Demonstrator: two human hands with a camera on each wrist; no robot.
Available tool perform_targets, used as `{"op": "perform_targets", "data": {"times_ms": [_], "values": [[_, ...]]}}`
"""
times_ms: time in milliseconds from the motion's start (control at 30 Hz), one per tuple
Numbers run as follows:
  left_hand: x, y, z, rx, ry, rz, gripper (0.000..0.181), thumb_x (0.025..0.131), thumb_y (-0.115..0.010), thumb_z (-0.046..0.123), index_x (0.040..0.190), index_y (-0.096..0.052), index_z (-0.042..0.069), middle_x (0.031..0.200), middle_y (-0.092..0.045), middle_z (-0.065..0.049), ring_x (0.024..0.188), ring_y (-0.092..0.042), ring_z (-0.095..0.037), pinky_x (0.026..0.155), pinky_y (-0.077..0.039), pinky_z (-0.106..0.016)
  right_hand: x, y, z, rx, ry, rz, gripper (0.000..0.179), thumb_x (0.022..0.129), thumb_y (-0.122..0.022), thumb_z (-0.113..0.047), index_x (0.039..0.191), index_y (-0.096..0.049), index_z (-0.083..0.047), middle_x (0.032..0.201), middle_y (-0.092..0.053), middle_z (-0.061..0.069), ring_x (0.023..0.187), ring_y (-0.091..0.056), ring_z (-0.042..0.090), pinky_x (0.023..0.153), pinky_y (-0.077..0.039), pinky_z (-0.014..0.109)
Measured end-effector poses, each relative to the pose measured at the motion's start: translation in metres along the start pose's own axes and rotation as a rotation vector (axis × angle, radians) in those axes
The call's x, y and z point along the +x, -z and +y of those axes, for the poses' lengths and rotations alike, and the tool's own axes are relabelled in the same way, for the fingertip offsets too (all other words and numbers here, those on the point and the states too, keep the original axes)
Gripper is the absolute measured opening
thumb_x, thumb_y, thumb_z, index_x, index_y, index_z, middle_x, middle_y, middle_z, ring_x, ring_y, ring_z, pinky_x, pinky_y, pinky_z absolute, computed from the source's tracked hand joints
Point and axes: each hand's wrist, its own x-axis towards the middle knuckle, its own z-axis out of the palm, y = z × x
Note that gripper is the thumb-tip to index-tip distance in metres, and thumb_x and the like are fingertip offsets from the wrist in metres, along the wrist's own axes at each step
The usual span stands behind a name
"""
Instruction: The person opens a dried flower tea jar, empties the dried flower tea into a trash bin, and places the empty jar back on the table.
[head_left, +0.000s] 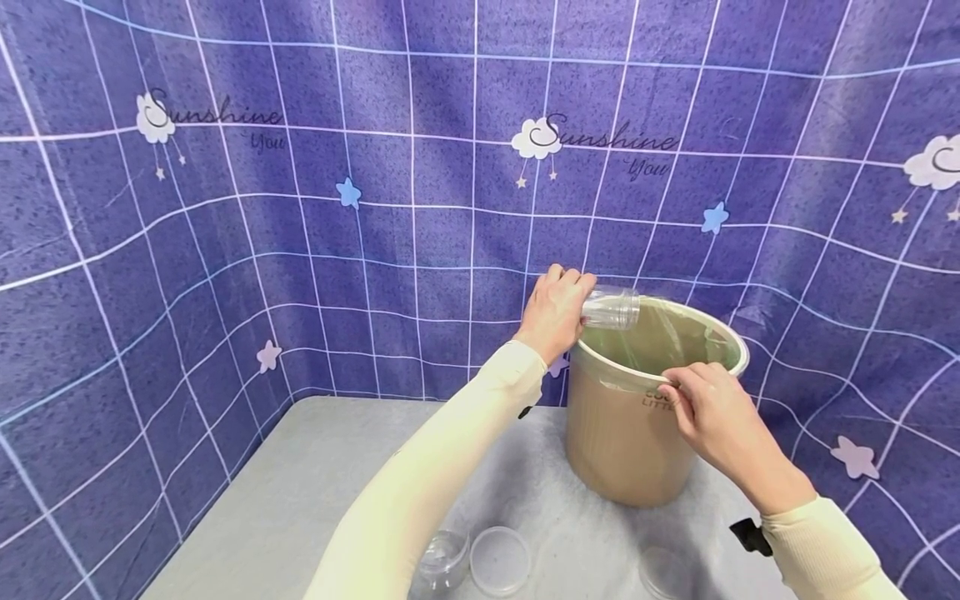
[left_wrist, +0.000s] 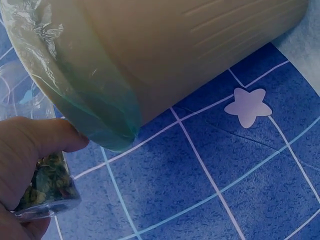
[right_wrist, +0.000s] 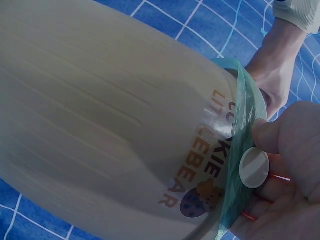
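My left hand (head_left: 555,312) grips a clear plastic jar (head_left: 613,308), tipped on its side with its mouth over the rim of a beige trash bin (head_left: 626,442). In the left wrist view, dark green and yellowish dried bits (left_wrist: 52,185) lie at the closed end of that jar. A thin greenish bag (right_wrist: 242,120) lines the bin and folds over its rim. At the near right rim, my right hand (head_left: 722,421) pinches the edge, thumb outside. The right wrist view shows a pale oval piece (right_wrist: 254,167) beside those fingers. The bin's bottom is hidden.
On the grey table (head_left: 330,467), another clear jar (head_left: 442,560) stands near the front, partly behind my left sleeve. A round translucent lid (head_left: 500,562) lies beside it, and a second clear disc (head_left: 664,573) lies further right. A purple-blue gridded curtain (head_left: 442,208) surrounds the table.
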Motion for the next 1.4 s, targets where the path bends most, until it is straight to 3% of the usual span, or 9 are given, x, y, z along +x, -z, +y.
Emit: {"op": "perform_targets", "data": {"times_ms": [433, 800, 1400], "values": [[0.0062, -0.0017, -0.0012, 0.009, -0.049, 0.049, 0.038, 0.084, -0.073, 0.005, 0.118, -0.067, 0.02, 0.108, -0.069, 0.0, 0.106, -0.055, -0.022, 0.096, -0.047, -0.036, 0.0, -0.0007, 0.0008, 0.0, 0.004, 0.006, 0.011, 0.083, -0.074, -0.002, 0.092, -0.069, 0.001, 0.077, -0.061, 0.009, 0.073, -0.056, 0.032, 0.071, -0.045, 0.049], [0.0091, -0.0015, 0.0031, 0.033, -0.089, 0.028, 0.03, 0.095, -0.062, 0.01, 0.121, -0.068, 0.023, 0.108, -0.067, 0.003, 0.108, -0.057, -0.02, 0.097, -0.046, -0.033, -0.0004, -0.0013, 0.0004, 0.003, 0.005, 0.01, 0.012, 0.082, -0.074, -0.002, 0.092, -0.069, 0.001, 0.076, -0.061, 0.009, 0.073, -0.056, 0.032, 0.071, -0.044, 0.048], [0.0079, -0.0031, 0.002, 0.059, -0.13, 0.029, 0.031, 0.092, -0.065, 0.01, 0.12, -0.07, 0.023, 0.11, -0.067, 0.003, 0.108, -0.057, -0.019, 0.099, -0.044, -0.032, -0.0004, -0.0011, 0.0017, 0.001, 0.013, 0.007, 0.011, 0.082, -0.074, -0.001, 0.092, -0.068, 0.001, 0.076, -0.06, 0.008, 0.073, -0.055, 0.031, 0.071, -0.044, 0.048]]}}
